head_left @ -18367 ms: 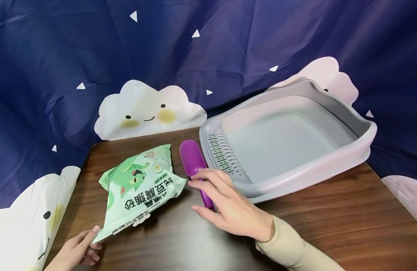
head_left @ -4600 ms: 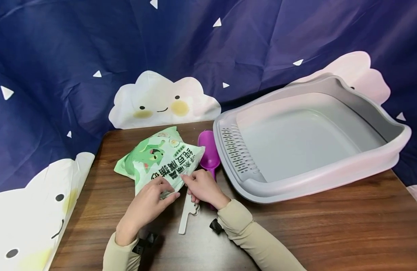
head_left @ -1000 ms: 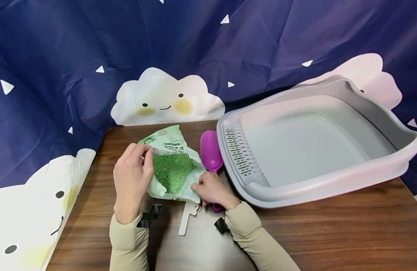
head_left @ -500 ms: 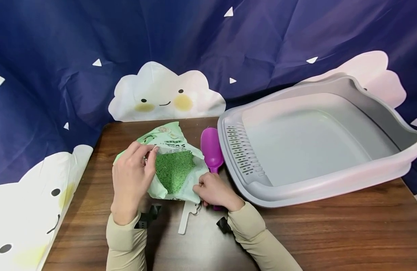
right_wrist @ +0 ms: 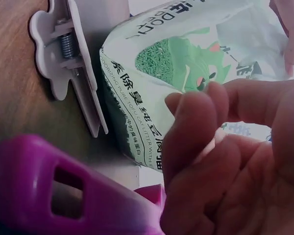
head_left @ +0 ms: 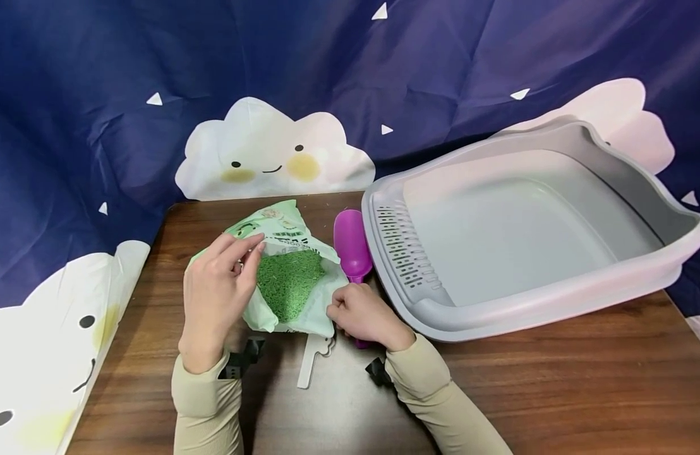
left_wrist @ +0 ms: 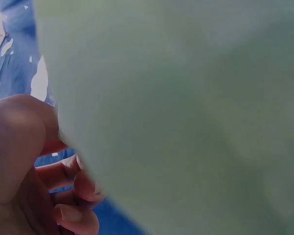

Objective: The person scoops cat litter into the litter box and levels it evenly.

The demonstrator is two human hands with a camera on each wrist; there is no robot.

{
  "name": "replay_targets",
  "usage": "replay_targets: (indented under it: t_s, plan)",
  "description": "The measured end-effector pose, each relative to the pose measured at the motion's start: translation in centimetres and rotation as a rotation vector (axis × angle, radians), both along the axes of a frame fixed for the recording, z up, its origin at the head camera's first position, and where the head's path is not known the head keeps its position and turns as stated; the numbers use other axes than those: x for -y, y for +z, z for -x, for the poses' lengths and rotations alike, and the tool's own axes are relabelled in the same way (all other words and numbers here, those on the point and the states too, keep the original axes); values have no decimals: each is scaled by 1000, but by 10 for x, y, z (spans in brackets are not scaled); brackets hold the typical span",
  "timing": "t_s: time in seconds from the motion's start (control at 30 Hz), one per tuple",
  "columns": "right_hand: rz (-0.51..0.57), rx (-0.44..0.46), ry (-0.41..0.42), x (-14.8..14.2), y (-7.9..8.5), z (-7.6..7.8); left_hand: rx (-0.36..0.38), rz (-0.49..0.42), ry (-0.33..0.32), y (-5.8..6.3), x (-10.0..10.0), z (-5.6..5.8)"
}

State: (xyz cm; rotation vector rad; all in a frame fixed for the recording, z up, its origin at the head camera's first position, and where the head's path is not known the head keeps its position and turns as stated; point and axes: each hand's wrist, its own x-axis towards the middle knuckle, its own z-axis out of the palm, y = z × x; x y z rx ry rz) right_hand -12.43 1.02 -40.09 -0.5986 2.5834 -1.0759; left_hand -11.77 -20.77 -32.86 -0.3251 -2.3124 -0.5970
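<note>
A green-and-white cat litter bag point(head_left: 321, 306) lies with its mouth spread, showing green pellets point(head_left: 290, 284) inside. My left hand point(head_left: 216, 284) holds the left side of the mouth near thumb and forefinger; in the left wrist view the bag point(left_wrist: 161, 117) covers most of the picture beside the curled fingers point(left_wrist: 78, 215). Its right corner is pinched by my right hand point(head_left: 369, 316), whose thumb and forefinger meet at the rim in the right wrist view. A white sealing clip point(head_left: 309, 363), cloud-shaped with a metal spring, rests just in front of the bag.
A purple scoop point(head_left: 352, 243) lies between the bag and a large grey litter box point(head_left: 515, 221); its handle passes under my right hand. The box has a slotted step on its left side. Behind the wooden table point(head_left: 526, 392) hangs a dark blue cloud-print curtain point(head_left: 304, 57).
Earlier the bag was closed with the clip on its edge; the clip came off onto the table and the mouth was spread. In the last second the hands have barely moved.
</note>
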Motion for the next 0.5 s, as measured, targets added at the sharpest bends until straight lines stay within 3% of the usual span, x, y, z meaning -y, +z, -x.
replay_targets:
  t_s: [0.13, 0.37, 0.5]
  plan:
    - [-22, -77, -38, 0, -1, -5, 11, 0, 0, 0, 2, -1]
    - [-77, -293, -198, -5, 3, -27, 6, -3, -10, 1, 3, 0]
    - [-147, -393, -203, -4, 2, -35, 16, 1, 0, 2, 4, -1]
